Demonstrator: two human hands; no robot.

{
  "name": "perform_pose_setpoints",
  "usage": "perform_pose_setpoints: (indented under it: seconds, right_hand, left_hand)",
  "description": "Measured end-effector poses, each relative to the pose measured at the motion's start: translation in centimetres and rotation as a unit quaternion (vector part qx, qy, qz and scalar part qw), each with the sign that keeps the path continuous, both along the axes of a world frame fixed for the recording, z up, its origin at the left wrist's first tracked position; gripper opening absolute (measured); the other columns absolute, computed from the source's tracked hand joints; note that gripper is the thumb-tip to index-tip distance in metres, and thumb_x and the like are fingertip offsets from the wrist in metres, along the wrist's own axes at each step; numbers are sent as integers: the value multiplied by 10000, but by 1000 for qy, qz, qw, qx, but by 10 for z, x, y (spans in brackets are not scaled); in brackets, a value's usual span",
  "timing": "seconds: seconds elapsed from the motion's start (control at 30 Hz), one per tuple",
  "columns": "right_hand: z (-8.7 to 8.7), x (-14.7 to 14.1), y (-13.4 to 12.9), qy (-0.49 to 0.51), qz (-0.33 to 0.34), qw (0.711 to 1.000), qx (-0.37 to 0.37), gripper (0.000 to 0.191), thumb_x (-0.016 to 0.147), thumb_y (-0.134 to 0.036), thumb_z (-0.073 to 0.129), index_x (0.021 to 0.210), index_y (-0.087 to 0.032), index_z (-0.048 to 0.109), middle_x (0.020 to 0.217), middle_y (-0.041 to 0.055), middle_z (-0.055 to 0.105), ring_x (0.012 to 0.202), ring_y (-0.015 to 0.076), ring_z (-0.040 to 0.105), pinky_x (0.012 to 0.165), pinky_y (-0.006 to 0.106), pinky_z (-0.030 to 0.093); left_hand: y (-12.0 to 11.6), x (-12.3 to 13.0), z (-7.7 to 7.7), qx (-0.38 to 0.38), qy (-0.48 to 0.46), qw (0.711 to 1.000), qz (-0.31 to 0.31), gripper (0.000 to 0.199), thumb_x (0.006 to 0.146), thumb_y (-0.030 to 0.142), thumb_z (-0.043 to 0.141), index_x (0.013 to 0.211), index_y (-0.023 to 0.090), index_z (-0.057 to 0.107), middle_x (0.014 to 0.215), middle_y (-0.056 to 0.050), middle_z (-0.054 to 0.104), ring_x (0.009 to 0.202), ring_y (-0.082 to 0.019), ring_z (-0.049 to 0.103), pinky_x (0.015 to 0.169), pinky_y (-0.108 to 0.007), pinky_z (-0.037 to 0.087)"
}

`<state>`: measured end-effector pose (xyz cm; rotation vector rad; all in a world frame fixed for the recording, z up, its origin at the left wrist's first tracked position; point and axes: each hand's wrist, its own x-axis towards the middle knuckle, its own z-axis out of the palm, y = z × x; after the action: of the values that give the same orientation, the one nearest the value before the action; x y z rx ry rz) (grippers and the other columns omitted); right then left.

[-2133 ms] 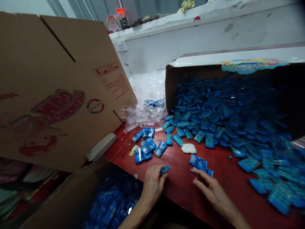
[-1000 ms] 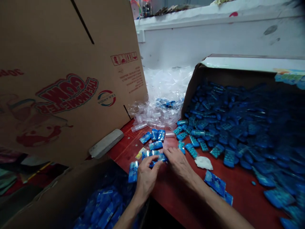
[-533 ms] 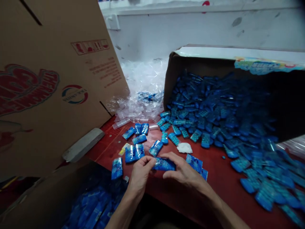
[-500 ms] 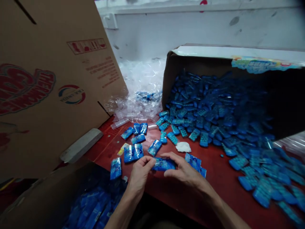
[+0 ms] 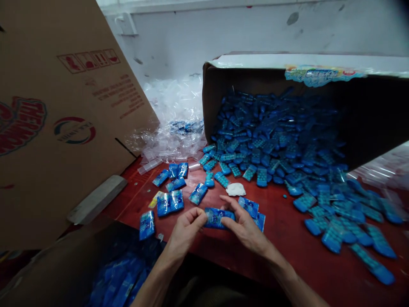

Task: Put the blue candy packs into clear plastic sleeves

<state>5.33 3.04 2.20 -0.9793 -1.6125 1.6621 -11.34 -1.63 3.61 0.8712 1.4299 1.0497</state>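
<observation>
Over the red table (image 5: 287,243), a blue packet (image 5: 213,218) is being held level — left hand (image 5: 186,227) pinching one end, right hand (image 5: 246,229) gripping the other, seemingly to steady it — while loose packets (image 5: 198,194) are lying just beyond.

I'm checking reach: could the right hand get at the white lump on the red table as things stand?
Probably yes: the white lump lies just beyond the right hand, with nothing visible between them, though that hand holds a blue packet.
</observation>
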Motion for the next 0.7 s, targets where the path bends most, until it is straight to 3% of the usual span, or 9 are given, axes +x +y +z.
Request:
perform_pose_setpoints:
  seconds: [0.13,0.23,0.37,0.53,0.63,0.7]
  right_hand:
    - [1,1,-3,25,-12,999,-18,510,725,-182,527,1211,-239,385,983,19,479,885,150,477,783,273,383]
    - [-1,0,-8,40,-40,998,-37,501,738,-198,508,1221,-236,382,978,23,493,828,139,494,742,264,403]
    - [-5,-3,-15,54,-75,994,-52,506,761,-203,474,1249,-231,345,975,32,500,741,119,499,672,252,426]
    - [-6,-3,-17,70,-86,993,-33,509,766,-203,469,1256,-224,329,987,37,512,822,137,509,724,262,425]
    - [-7,-3,-20,72,-113,991,-18,561,731,-202,522,1257,-224,329,1009,36,514,887,153,506,795,286,413]
    - [-7,-2,-23,73,-116,990,-24,608,694,-190,565,1255,-237,334,1023,31,505,893,154,507,814,293,408]
  left_hand:
    - [-2,1,-2,3,13,1000,-2,206,620,312,631,577,151,509,527,37,493,522,-87,426,543,-216,321]
    - [-1,6,-3,-5,-11,1000,25,233,649,349,599,574,153,497,529,25,508,528,-97,449,544,-222,340]
    - [-1,10,-3,5,-21,1000,10,247,674,365,576,576,154,493,522,29,501,512,-87,428,524,-210,330]
    - [-4,11,-2,39,49,998,7,258,718,372,526,581,157,485,520,29,505,518,-91,445,534,-218,339]
    - [-4,14,-2,41,14,999,27,228,646,350,612,713,173,486,599,35,550,550,-103,509,551,-227,379]
    - [-4,17,-3,9,-48,999,19,353,599,340,653,850,180,463,629,27,583,534,-117,543,517,-232,396]
